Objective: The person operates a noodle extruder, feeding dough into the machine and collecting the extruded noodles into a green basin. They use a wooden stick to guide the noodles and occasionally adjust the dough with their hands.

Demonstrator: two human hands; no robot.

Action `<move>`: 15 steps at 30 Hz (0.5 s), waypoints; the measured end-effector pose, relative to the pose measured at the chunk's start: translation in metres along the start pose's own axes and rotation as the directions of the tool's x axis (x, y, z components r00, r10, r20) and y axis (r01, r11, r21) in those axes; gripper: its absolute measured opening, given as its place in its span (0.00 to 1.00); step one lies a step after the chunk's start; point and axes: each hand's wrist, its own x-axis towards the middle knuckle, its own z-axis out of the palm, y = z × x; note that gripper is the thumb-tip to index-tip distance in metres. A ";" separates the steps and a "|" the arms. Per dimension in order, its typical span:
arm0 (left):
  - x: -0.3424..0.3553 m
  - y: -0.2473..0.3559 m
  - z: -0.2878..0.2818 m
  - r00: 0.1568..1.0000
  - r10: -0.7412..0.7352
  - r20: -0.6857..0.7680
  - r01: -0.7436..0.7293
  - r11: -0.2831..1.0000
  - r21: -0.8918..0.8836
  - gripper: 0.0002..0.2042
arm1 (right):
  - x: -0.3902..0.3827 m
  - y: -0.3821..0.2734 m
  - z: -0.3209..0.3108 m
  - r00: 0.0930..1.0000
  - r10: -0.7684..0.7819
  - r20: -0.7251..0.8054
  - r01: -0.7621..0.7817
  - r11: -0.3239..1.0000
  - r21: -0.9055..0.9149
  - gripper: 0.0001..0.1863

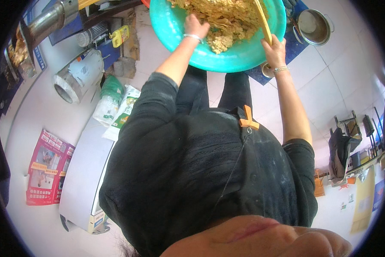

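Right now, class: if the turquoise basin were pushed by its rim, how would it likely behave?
The turquoise basin would probably feel heavy, since it is heaped with yellow crumbly mix. It looks like thin plastic, so the rim may flex. It would likely slide on the smooth tiled floor.

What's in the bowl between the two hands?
In the head view, crumbly yellow dough fills the turquoise bowl between the left hand and right hand.
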 end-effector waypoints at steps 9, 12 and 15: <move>-0.001 0.050 0.134 0.939 -0.089 0.332 0.025 0.981 0.191 0.59 | 0.000 -0.005 0.005 0.999 -0.026 -0.036 0.024 0.998 -0.059 0.17; -0.024 0.100 0.127 0.973 0.031 0.227 -0.099 0.950 0.296 0.48 | 0.001 -0.008 0.005 0.998 -0.007 -0.061 0.003 0.998 -0.070 0.19; -0.005 0.092 0.107 0.911 0.136 0.389 -0.268 0.913 0.308 0.34 | 0.003 -0.019 0.003 0.997 0.019 -0.075 -0.027 0.993 -0.113 0.19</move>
